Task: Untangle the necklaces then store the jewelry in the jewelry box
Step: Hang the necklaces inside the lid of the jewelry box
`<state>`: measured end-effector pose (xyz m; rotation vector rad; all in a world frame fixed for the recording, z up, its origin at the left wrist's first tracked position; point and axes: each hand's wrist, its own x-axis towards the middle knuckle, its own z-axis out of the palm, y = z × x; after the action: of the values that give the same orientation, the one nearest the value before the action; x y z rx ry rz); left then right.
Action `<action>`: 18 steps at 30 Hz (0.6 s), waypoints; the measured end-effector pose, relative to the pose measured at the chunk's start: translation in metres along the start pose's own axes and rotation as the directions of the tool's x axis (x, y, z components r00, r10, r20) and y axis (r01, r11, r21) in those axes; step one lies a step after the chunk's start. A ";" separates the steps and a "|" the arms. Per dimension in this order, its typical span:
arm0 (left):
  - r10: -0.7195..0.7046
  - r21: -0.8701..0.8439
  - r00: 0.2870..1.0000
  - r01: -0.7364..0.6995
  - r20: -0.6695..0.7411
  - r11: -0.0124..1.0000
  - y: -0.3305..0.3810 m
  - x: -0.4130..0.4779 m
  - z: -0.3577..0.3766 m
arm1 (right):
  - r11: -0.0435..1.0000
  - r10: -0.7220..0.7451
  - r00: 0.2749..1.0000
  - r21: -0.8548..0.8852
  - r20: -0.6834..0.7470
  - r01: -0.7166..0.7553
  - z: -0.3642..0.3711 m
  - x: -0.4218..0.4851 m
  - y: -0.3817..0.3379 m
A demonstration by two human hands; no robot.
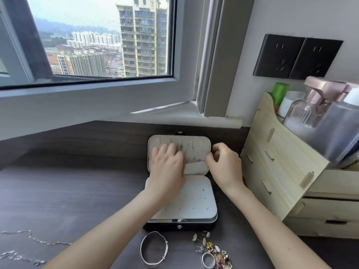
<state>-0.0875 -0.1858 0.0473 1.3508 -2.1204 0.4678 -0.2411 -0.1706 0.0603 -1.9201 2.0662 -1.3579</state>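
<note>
The jewelry box [194,225] stands open toward the back edge of the desk [77,191], a little right of centre, with both hands up at its raised lid [202,143]. The left hand [167,167] lies flat on the left half of the lid's lining with its fingers straight and slightly spread. It grips nothing. The right hand [225,166] sits at the lid's right rim, its fingers curled and the thumb near the forefinger. Whether it pinches anything cannot be told.

The box's long sides run parallel to the desk's back edge. Its metal snap [179,227] faces the front edge, and the lid leans back against the dark back panel. The shell is black with rounded corners, and the lining is pale and soft-looking. Thin necklaces [191,152] hang down the lid above a slack pocket [195,168]. The base holds a white pad [194,199] dotted with small holes.

In front of the box, by the front edge, lie a round silver bangle [154,247] and a cluster of rings and earrings [213,253] in silver and gold. Loose chains [38,241] trail near the front left corner — well apart from both hands. A pale wooden organizer [281,171] with drawers stands along the right edge.
</note>
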 end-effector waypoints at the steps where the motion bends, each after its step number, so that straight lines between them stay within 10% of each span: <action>1: 0.012 -0.021 1.000 -0.012 -0.020 1.000 -0.001 -0.004 -0.003 | 0.997 -0.070 0.997 0.024 -0.039 0.071 -0.002 -0.007 0.000; 7: 0.087 -0.050 0.993 -0.092 -0.082 0.995 -0.004 -0.019 -0.013 | 0.978 -0.209 0.975 0.012 -0.072 0.210 -0.004 -0.023 0.005; 18: 0.029 -0.020 1.000 -0.029 0.001 0.999 -0.011 -0.018 -0.017 | 0.999 0.036 0.997 -0.026 0.069 -0.034 0.005 -0.005 0.002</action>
<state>-0.0664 -0.1678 0.0489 1.3115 -2.1432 0.4564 -0.2388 -0.1695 0.0539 -1.9022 2.0842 -1.2460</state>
